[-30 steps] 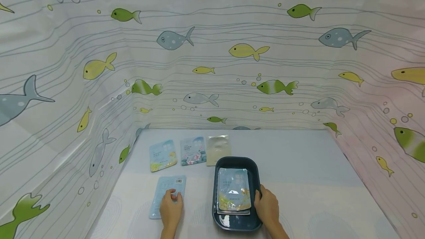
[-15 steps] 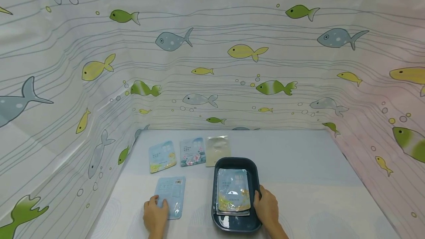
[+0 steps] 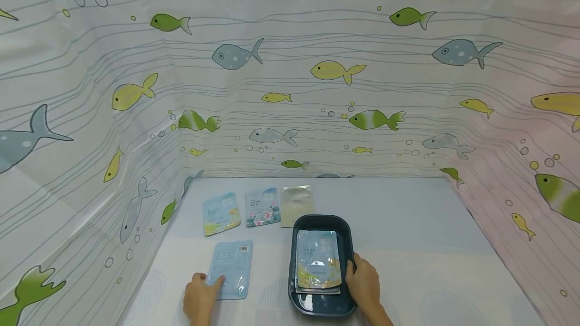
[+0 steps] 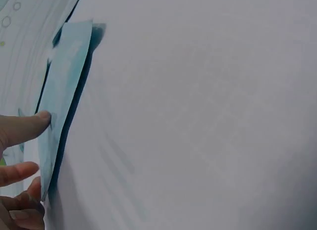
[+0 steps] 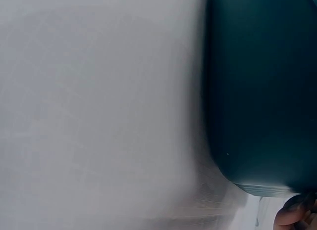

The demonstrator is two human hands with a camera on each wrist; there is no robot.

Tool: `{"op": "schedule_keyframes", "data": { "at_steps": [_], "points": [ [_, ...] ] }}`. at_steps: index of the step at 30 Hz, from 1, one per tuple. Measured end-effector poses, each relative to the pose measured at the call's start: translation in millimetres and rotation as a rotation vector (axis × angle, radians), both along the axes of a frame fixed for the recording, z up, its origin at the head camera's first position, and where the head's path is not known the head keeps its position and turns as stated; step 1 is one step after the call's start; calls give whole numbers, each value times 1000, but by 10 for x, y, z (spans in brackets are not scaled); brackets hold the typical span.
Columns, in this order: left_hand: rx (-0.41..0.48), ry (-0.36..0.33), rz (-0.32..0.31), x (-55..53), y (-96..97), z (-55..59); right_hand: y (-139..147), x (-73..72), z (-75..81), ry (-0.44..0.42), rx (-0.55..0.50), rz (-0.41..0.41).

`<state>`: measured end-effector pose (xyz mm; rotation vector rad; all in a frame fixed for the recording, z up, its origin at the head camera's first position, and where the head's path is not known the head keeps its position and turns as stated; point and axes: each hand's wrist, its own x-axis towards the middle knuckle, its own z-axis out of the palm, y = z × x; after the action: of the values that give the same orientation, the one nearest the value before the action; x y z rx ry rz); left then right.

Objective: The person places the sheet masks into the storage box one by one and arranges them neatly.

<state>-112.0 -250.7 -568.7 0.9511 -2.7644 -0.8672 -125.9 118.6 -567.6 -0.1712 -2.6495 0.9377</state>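
Observation:
A light blue sheet mask packet with a barcode lies on the table at the left, back side up. At its lower left corner is my left hand, the thumb over the face and the other fingers at the left edge. The left wrist view shows the thumb on the packet and curled fingertips right at its end. My right hand grips the right rim of a dark blue tray. Inside the tray lies a blue and yellow packet on top of another, mostly hidden one.
Farther back stand out three more packets in a row: a blue and yellow one, a blue one with pink flowers and a pale gold one just behind the tray. A fish-patterned curtain encloses the white table.
My left hand has moved left off the middle of the near packet to its lower left edge. The right hand and the tray hold still.

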Motion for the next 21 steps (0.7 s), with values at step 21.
{"op": "schedule_keyframes", "data": {
  "at_steps": [21],
  "points": [
    [141,79,-172,101,-282,-55,4,-3,-7,14,-16,-11]
  ]
}}
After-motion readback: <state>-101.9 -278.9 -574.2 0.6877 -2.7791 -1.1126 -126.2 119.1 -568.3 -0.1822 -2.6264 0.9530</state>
